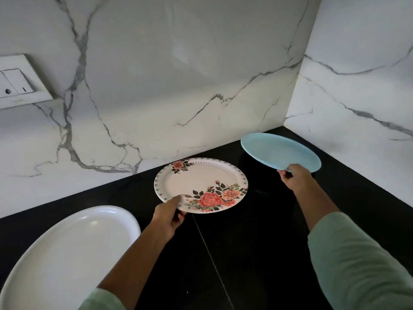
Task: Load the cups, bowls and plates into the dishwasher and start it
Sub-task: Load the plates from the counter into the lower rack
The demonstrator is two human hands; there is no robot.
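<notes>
My left hand (171, 214) grips the near rim of a white plate with red roses (199, 182), held just above the black counter. Further right, my right hand (292, 177) pinches the near edge of a plain light-blue plate (279, 151), lifted and tilted over the counter's back corner. A large white oval platter (67, 253) lies on the counter at the lower left. No dishwasher is in view.
The black counter (257, 242) runs into a corner between two white marble walls (178, 86). A white switch plate (17, 83) is on the left wall. A thin seam crosses the counter between my arms.
</notes>
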